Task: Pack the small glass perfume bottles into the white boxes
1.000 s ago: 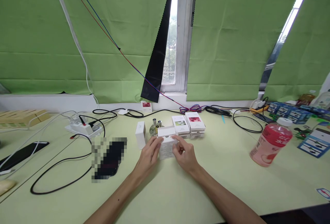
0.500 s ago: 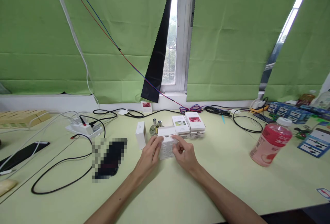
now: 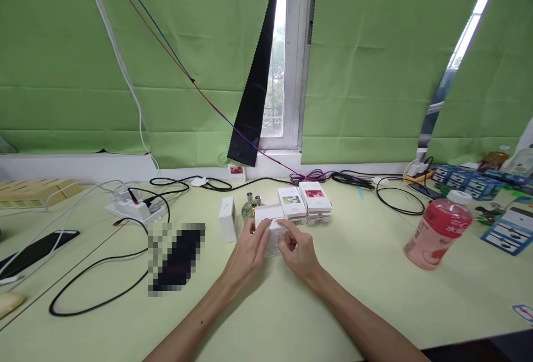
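Note:
A small white box stands on the table at the centre, its flap raised at the back. My left hand is closed on the box's left side, its fingers over the top edge. My right hand grips the right side, with the index finger on the top edge and the other fingers curled. Behind the box are glass bottles with silver caps, partly hidden. An upright white box is to the left. White boxes with a green picture and a red picture lie to the right.
A pink drink bottle stands at the right, near blue-and-white packages. At the left are a power strip, a black cable loop, a phone and a pixelated dark object. Cables run along the back.
My left hand has shifted slightly right and its fingers now reach further across the box's top. My right hand and the box have hardly moved.

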The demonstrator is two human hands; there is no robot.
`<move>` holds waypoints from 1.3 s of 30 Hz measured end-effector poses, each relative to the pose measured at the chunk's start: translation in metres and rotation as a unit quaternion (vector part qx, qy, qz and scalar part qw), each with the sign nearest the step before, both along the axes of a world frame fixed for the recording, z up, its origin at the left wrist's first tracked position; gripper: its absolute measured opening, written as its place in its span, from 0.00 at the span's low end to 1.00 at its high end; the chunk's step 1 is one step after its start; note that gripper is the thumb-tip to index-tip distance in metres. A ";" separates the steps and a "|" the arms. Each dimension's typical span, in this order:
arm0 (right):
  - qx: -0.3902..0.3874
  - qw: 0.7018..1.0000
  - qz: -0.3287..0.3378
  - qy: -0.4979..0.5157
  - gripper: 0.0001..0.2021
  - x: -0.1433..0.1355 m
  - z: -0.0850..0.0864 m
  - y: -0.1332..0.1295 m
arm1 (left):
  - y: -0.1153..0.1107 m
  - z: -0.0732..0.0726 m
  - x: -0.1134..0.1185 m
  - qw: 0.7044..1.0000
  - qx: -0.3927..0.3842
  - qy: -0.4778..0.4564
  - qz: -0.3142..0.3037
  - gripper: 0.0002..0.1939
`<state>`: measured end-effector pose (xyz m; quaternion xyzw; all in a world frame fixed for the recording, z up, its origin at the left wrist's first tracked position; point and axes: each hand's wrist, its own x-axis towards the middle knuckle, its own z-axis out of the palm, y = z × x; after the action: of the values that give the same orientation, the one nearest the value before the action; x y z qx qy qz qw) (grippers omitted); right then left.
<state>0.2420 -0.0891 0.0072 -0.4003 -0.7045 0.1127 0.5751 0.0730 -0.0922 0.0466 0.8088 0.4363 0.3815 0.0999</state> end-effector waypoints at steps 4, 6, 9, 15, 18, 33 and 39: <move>-0.004 1.000 -0.006 -0.008 0.17 0.000 -0.001 0.000 | 0.000 -0.001 0.000 1.000 0.003 -0.001 0.002 0.18; -0.008 1.000 -0.007 -0.010 0.17 0.000 0.000 -0.001 | 0.000 -0.001 0.000 1.000 0.009 -0.004 0.002 0.18; -0.011 1.000 -0.007 -0.011 0.18 0.000 -0.001 0.000 | 0.000 -0.001 0.001 1.000 0.016 -0.010 0.003 0.17; -0.014 1.000 -0.006 -0.009 0.18 0.000 -0.002 0.000 | 0.000 -0.002 0.001 1.000 0.008 -0.003 0.010 0.18; -0.011 1.000 -0.008 -0.010 0.18 -0.001 -0.002 -0.001 | 0.000 -0.002 0.001 1.000 0.000 0.003 0.010 0.18; 0.000 1.000 -0.017 -0.022 0.19 -0.001 -0.001 -0.002 | 0.001 -0.005 -0.002 1.000 0.022 0.001 -0.002 0.18; 0.000 0.999 -0.007 -0.032 0.19 -0.003 0.001 -0.007 | -0.001 -0.005 -0.002 1.000 0.010 -0.027 -0.008 0.17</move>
<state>0.2393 -0.0958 0.0082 -0.4082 -0.7196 0.0960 0.5535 0.0706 -0.0934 0.0411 0.8025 0.4230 0.4071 0.1067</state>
